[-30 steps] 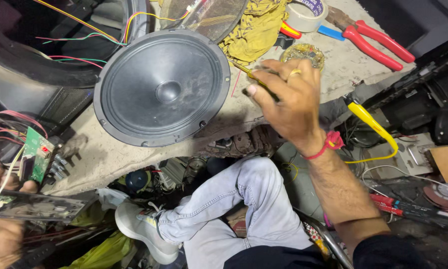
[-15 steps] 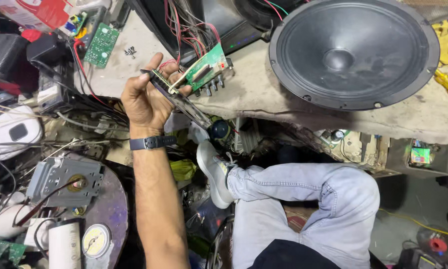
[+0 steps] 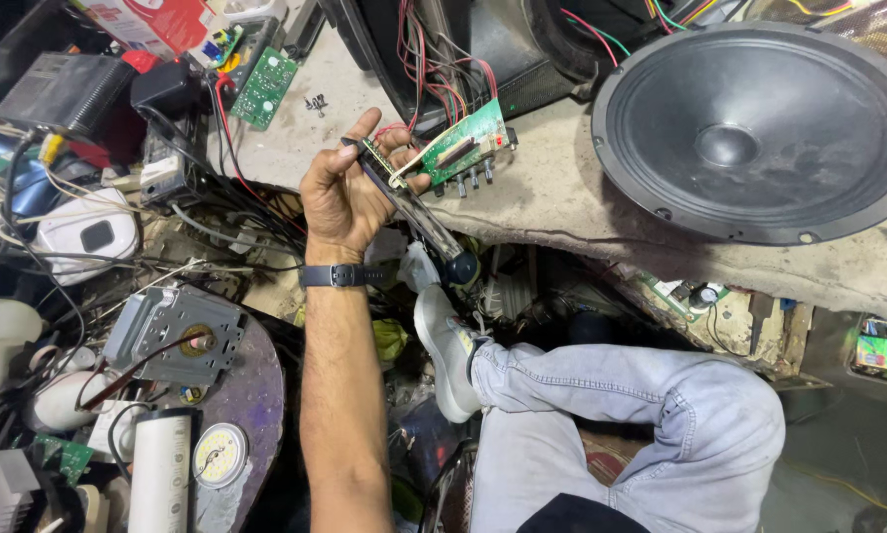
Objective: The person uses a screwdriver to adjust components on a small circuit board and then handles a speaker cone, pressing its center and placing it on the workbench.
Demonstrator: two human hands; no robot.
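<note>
Head view, entry one: my left hand (image 3: 343,197), raised palm-up over the edge of the surface (image 3: 562,202), fingers curled and pinching a narrow dark strip-shaped panel (image 3: 409,207) that ran slantwise from the fingertips down toward the shoe. Thumb and forefinger also touched the green circuit board (image 3: 466,143), which hung by red wires (image 3: 434,74) from the open dark cabinet (image 3: 483,44) behind it. A black wristband (image 3: 343,275) sat on that wrist.

Entry two: right hand, not in view; I could not tell its state.

Entry three: large black speaker cone (image 3: 754,133), face-up on the surface, well apart to the right of the board.

Entry four: second small green board (image 3: 264,89), lying flat near the surface's far left corner, beside tangled cables.

Entry five: grey metal block with a dark disc (image 3: 172,331) on a round purple stool top (image 3: 251,395), lower left, with a white dial gauge (image 3: 219,454) near it.

Entry six: my bent leg in light jeans (image 3: 641,415), white shoe (image 3: 445,341) just below the panel's lower end.

Change against half a second before: hand, panel and board held much the same pose and place; the view sat slightly differently on the scene.
</note>
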